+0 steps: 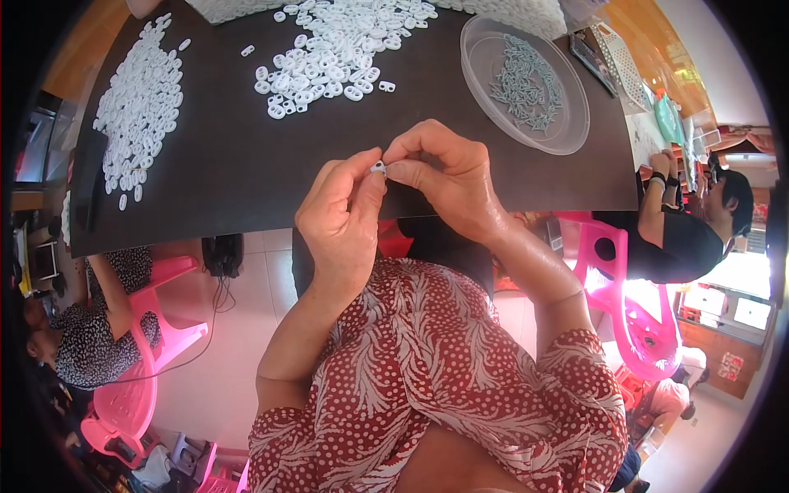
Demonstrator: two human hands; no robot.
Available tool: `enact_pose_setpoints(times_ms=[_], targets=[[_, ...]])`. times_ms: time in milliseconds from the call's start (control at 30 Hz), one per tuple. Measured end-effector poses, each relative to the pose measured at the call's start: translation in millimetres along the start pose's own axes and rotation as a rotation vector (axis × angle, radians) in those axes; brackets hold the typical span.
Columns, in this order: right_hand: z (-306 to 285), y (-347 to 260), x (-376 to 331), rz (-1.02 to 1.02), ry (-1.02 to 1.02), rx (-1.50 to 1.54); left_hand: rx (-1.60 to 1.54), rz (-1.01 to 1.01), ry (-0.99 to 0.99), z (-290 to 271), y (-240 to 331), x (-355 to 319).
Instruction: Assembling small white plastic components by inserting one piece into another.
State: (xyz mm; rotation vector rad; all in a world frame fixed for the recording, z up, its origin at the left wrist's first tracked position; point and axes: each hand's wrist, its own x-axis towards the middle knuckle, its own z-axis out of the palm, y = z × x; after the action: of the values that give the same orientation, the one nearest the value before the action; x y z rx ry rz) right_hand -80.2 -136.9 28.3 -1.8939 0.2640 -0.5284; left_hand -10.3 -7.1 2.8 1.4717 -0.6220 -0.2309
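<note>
Above the table's near edge, my left hand (335, 215) pinches a small white plastic piece with a dark hole (378, 167) between thumb and fingertips. My right hand (450, 177) meets it from the right, thumb and index finger pressed together at the piece's side. Whatever lies between those right fingertips is too small to make out. Beyond my hands spreads a large heap of white oval pieces with holes (345, 53). At the far right, a round clear plastic tub (483, 62) holds many thin grey-green bits (526, 86).
Another heap of white pieces (141, 111) covers the dark table's (222, 164) left side. A phone (592, 64) and a white perforated basket (622, 66) lie past the tub. People sit to the left (99, 329) and right (686, 234), near pink plastic chairs (604, 267).
</note>
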Motion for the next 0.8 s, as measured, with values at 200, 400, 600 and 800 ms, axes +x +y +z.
enact_pose_setpoints(times_ms=[200,400,600,800], targets=[[7,3,1,-0.063,0.025,-0.141,0.001,0.009,0.018,0,3,-1],[2,-2,19,-0.053,-0.071,-0.095,-0.151,-0.146,0.023,-8,-3,3],[8,29,70,-0.508,0.078,-0.718,-0.232,-0.129,0.101,-18,-4,13],[18,43,78,-0.599,0.005,-0.885,-0.261,-0.141,0.133,-25,-10,12]])
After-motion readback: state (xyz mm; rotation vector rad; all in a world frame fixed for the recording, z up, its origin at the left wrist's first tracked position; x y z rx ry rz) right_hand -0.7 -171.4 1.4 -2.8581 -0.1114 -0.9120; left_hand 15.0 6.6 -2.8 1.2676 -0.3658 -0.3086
